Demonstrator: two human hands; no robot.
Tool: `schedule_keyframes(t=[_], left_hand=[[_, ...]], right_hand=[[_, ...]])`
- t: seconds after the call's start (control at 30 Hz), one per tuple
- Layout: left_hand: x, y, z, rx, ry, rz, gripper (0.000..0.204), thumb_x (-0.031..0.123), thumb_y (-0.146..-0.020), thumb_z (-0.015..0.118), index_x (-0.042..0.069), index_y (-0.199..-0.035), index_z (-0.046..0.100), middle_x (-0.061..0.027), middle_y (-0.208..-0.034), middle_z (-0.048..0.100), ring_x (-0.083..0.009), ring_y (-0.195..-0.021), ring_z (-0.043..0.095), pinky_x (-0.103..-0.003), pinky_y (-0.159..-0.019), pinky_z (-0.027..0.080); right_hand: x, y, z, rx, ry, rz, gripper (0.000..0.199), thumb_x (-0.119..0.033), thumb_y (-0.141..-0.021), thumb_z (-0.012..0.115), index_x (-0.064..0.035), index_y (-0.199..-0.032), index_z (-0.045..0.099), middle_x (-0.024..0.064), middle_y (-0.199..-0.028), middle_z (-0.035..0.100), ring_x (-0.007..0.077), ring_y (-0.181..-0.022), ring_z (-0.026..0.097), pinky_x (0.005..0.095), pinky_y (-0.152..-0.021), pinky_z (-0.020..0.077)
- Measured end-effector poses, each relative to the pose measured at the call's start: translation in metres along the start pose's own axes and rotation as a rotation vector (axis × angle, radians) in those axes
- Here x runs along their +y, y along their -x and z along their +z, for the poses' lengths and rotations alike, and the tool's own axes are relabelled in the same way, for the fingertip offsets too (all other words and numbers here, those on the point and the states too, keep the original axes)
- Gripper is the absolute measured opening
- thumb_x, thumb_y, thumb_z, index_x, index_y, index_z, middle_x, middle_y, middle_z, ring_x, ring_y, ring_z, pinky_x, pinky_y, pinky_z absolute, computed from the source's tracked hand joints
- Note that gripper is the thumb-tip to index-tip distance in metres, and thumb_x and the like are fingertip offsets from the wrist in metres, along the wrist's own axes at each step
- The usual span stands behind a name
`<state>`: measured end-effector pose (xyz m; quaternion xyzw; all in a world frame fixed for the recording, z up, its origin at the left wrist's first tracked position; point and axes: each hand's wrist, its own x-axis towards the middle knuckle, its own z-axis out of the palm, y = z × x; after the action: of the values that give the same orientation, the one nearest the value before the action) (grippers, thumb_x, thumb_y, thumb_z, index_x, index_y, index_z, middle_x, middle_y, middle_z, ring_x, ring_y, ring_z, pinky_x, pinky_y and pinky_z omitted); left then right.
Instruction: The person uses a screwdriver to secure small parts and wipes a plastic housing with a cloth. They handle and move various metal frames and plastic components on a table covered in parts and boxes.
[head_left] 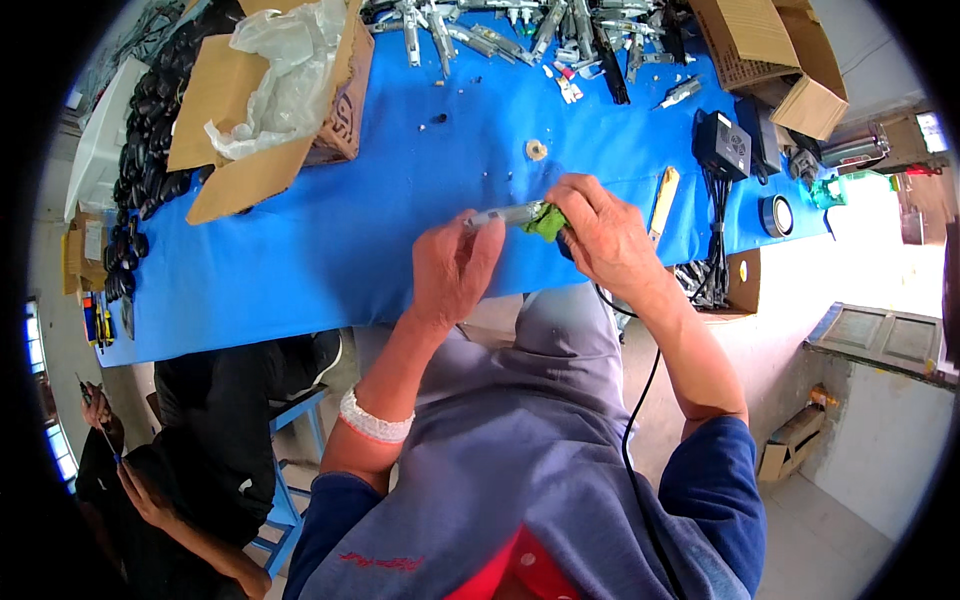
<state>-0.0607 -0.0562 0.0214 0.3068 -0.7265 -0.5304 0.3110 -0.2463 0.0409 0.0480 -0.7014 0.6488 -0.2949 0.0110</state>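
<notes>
Blue cloth covers the table (330, 230) under both hands. Left hand (452, 268) pinches the near end of a slim grey metal part (505, 214), fingers closed on it. Right hand (603, 235) is clamped around a green rag (547, 221) wrapped on the part's other end; the part spans the gap between the hands, held above the cloth. A small pale ring (537, 150) lies beyond the right hand; a cardboard box (262, 95) sits well beyond the left.
</notes>
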Motion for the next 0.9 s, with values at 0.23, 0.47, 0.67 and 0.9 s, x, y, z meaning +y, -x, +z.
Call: schedule_keyframes(t=[0.23,0.47,0.67,0.9], left_hand=[[-0.006,-0.002,-0.005,-0.056,-0.031,0.0,0.043,0.031,-0.097,0.053,0.002,-0.065,0.049,-0.0003,-0.055,0.039,-0.0075,-0.052,0.034,-0.029,-0.047,0.026],[-0.009,-0.004,-0.001,-0.038,-0.149,0.069,0.042,0.03,-0.098,0.05,0.001,-0.067,0.051,-0.0037,-0.055,0.044,-0.0101,-0.051,0.04,-0.029,-0.047,0.032],[-0.014,-0.003,0.002,-0.039,-0.296,0.211,0.04,0.029,-0.098,0.05,0.0,-0.07,0.054,-0.0086,-0.055,0.048,-0.0157,-0.048,0.046,-0.031,-0.046,0.035],[-0.006,-0.001,0.004,-0.041,-0.435,0.258,0.03,0.023,-0.096,0.054,0.002,-0.074,0.056,-0.0137,-0.061,0.054,-0.0299,-0.053,0.054,-0.038,-0.048,0.039]], right_hand=[[0.009,0.014,0.003,0.094,-0.052,-0.022,0.048,0.012,-0.063,0.065,-0.0026,-0.108,0.056,0.016,-0.109,0.056,0.0346,-0.09,0.061,0.04,-0.073,0.052],[0.011,0.027,-0.003,0.205,-0.387,0.473,0.028,-0.005,-0.088,0.057,-0.0014,-0.115,0.059,0.0092,-0.104,0.061,0.0193,-0.088,0.06,0.0307,-0.078,0.0476],[0.015,0.039,-0.02,0.426,-0.68,0.822,0.031,-0.017,-0.096,0.048,0.0016,-0.119,0.058,0.0042,-0.089,0.06,0.0107,-0.076,0.053,0.0259,-0.068,0.0445],[-0.036,0.013,0.036,0.359,-0.233,0.184,0.039,0.003,-0.076,0.059,-0.0061,-0.114,0.061,0.016,-0.101,0.06,0.0331,-0.088,0.06,0.0387,-0.074,0.0509]])
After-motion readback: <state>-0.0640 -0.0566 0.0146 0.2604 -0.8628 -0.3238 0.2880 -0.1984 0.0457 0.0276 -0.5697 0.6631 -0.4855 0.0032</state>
